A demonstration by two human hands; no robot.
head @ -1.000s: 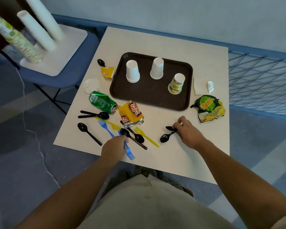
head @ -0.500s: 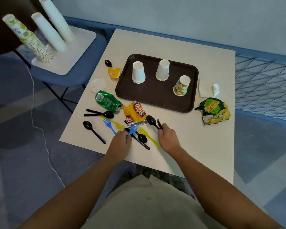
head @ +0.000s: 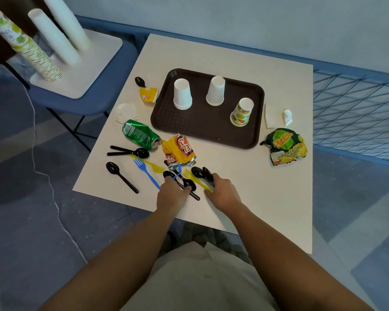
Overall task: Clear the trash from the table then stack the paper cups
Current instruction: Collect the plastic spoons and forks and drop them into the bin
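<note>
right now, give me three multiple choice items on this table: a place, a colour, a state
1. Where does the crushed green can lie?
A. on the table, left of the tray
B. inside a cup
C. on the floor
2. What colour is the tray?
A. white
B. red
C. dark brown
3. How do the paper cups on the tray stand?
A. mouth up
B. upside down
C. on their sides
Key: 1 A, it lies on the bare table beside the tray's left edge; 2 C, its bare floor shows dark brown; 3 B, their narrow bases point up.
</note>
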